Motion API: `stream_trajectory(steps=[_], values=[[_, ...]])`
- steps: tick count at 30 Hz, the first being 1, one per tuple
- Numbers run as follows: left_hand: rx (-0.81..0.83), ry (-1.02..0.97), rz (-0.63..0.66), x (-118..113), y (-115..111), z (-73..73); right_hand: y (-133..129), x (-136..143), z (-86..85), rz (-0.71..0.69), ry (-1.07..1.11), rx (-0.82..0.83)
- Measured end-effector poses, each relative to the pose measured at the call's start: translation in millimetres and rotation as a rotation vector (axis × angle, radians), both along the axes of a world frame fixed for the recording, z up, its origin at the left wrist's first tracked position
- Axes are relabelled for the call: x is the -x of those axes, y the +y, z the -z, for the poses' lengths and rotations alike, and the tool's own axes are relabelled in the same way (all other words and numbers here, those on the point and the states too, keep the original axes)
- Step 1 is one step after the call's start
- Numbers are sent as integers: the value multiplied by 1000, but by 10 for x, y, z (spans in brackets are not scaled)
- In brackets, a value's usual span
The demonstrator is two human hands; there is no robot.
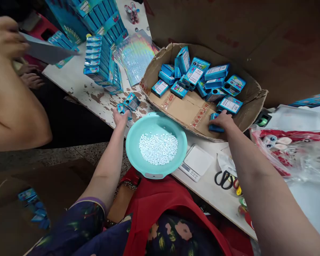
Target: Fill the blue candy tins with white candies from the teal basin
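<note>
My left hand (120,117) is closed on a small blue candy box (122,107) on the table, left of the teal bowl. Against it stands another blue box (132,101) with a round dark hole in its side. Inside the low cardboard tray, my right hand (224,120) grips a blue box (214,122) near the front right edge. Several more blue boxes (194,75) lie jumbled toward the tray's back. Between my arms, the teal bowl (130,142) holds a heap of small white candies (158,148).
Blue boxes stand in stacked rows (97,58) at the back left, beside shiny holographic sheets (136,53). A co-worker's arm (13,89) reaches in from the left. A white scale (197,161), black scissors (224,179) and plastic bags (304,149) lie right of the bowl.
</note>
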State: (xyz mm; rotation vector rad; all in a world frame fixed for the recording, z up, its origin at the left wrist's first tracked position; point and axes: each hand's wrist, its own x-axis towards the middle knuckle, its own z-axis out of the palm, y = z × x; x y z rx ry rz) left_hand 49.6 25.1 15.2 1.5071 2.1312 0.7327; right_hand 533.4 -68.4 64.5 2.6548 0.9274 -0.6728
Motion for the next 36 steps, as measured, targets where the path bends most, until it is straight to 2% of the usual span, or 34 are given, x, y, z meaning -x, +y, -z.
stream_trajectory(steps=[3, 7, 10, 13, 15, 18, 21, 23, 24, 26, 28, 31, 34, 36], values=[[-8, 28, -74, 20, -275, -104, -50, 21, -3, -105, 73, 1], [-135, 98, 41, 61, -1045, -191, -129, 69, -43, -157, 122, -55], [-99, 53, 90, 91, -1647, -150, -157, 92, -109, -158, 97, -160], [-70, 29, 95, 110, -2044, -142, -174, 107, -244, -131, 110, -290], [-160, 104, 196, 83, -2153, -186, -241, 138, -406, -111, 166, -480], [-244, 163, 564, -136, -2100, -231, -541, 294, -742, -102, 393, -929], [-132, 106, 905, -656, -1903, -128, -1066, 658, -1024, 6, 784, -1304], [-48, 109, 1039, -1093, -1784, 1, -1438, 996, -1071, 245, 1049, -1418], [-1, 126, 1070, -1295, -1746, 63, -1604, 1174, -1042, 386, 1175, -1427], [76, 166, 1095, -1588, -1730, 150, -1885, 1509, -892, 665, 1359, -1317], [124, 192, 1136, -1672, -1779, 169, -2109, 1777, -672, 905, 1438, -1124], [161, 207, 1295, -1442, -1904, 86, -2384, 2037, -354, 1121, 1418, -917], [207, 235, 1443, -1061, -1992, -34, -2566, 2170, -152, 1149, 1381, -858], [198, 245, 1411, -875, -2008, -84, -2621, 2208, -79, 1127, 1399, -854]])
